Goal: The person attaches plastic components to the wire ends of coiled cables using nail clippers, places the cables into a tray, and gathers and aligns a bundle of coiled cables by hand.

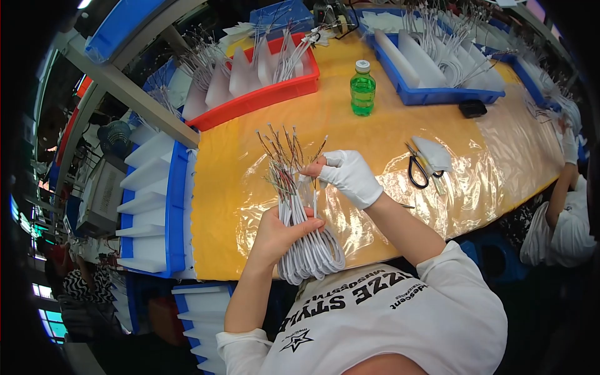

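A thick bundle of looped white cables [310,257] is gripped in my left hand [276,234], its thumb laid across the front. The loops hang down near my shirt, and the thin brown and dark wire ends [284,150] fan out at the top, some with small connectors. My right hand [351,177], in a white glove that leaves the fingertips bare, pinches one cable near its wire end at the bundle's right side. The exact spot between those fingertips is partly hidden.
Behind are a red tray [262,94] and a blue tray [431,95] of cables between white dividers. A green bottle [362,90], black-handled scissors [417,170] and a black object [472,109] sit on the table. Left is a divided blue tray [177,212]; a co-worker's hand [569,147] shows right.
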Available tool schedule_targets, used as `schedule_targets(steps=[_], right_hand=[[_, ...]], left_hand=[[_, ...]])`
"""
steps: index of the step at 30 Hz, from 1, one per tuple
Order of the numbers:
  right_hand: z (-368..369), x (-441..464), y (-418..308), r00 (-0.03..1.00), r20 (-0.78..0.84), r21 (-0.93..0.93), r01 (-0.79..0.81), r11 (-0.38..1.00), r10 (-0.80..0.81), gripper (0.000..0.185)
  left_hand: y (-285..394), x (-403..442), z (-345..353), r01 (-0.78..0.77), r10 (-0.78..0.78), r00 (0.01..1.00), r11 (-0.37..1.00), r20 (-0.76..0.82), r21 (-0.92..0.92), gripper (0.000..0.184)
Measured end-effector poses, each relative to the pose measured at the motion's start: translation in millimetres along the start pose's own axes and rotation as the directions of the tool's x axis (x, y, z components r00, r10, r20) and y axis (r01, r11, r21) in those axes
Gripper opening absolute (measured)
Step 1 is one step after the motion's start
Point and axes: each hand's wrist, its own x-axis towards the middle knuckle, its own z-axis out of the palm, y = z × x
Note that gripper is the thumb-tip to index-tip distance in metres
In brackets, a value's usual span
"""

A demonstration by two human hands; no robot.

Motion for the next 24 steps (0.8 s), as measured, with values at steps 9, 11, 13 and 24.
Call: schedule_targets(steps=[9,11,13,24], right_hand=[[1,-4,-4,0.999,0.01,0.06,-0.047,0.997,0.047,0.019],[0,-6,-7,0.987,0.101,0.051,-0.132,0.99,0.126,0.016],[0,-8,-4,0.987,0.127,-0.01,-0.098,0.995,0.099,0.016],[-3,-11,-13,0.956,0.093,0.134,-0.29,0.948,0.28,0.022]], left_hand=[[-1,0,-2,-0.005,0.006,1.0,0.999,-0.018,0.038,0.024],[0,0,-2,-0.012,0.013,1.0,0.999,-0.024,0.046,0.024],[1,1,-2,-0.002,0.002,1.0,0.998,0.002,0.063,0.023],[2,4,-7,-0.024,0.024,0.999,1.0,0.027,0.018,0.023]])
